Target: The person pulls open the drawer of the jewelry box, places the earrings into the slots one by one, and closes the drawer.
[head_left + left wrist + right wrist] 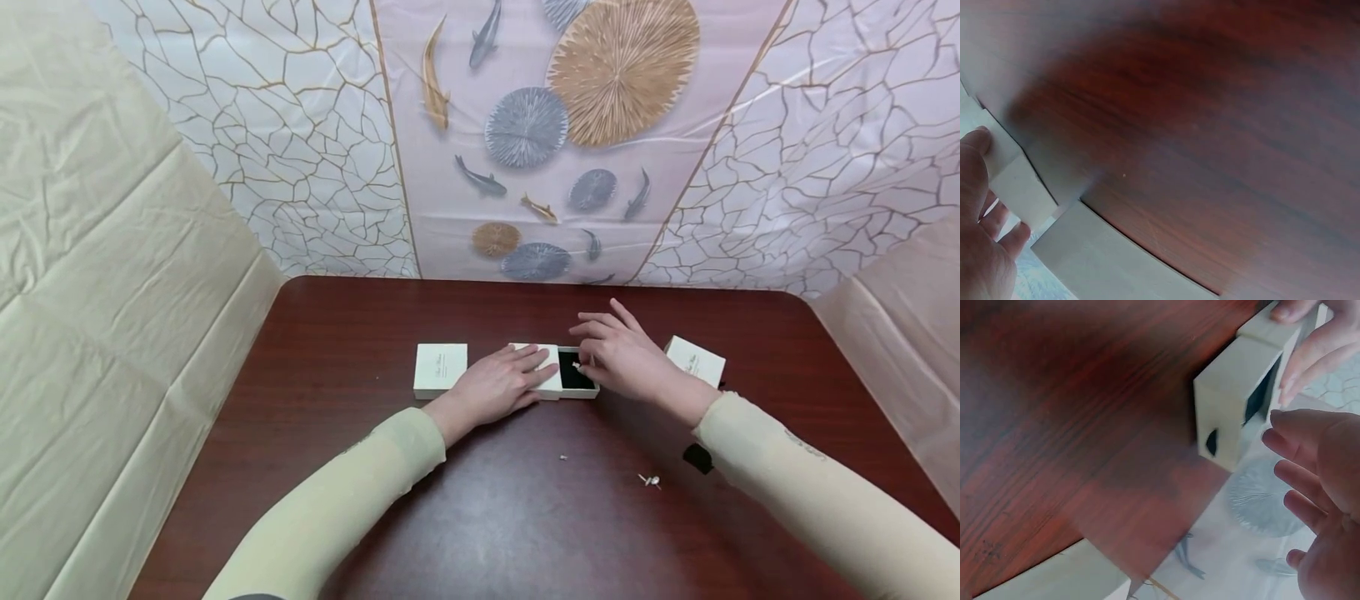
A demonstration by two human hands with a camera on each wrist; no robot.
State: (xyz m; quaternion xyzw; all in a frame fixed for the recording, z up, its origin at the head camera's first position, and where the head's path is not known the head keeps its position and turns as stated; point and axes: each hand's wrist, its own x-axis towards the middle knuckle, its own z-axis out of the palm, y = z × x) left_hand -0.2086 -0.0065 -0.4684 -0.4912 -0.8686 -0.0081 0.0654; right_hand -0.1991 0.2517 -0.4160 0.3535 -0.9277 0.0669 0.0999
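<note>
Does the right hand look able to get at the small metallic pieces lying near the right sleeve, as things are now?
Probably yes: the metallic pieces lie uncovered on the table, though the right hand would first have to leave the open box.

A dark reddish-brown wood-grain worktop (360,317) with rounded far corners stands before a shiny white backdrop (300,108) veined in gold, its pale-pink central panel (573,158) printed with fish. Creased cream cloths (112,275) flank both sides; pale light (487,525) glints off the worktop.
</note>
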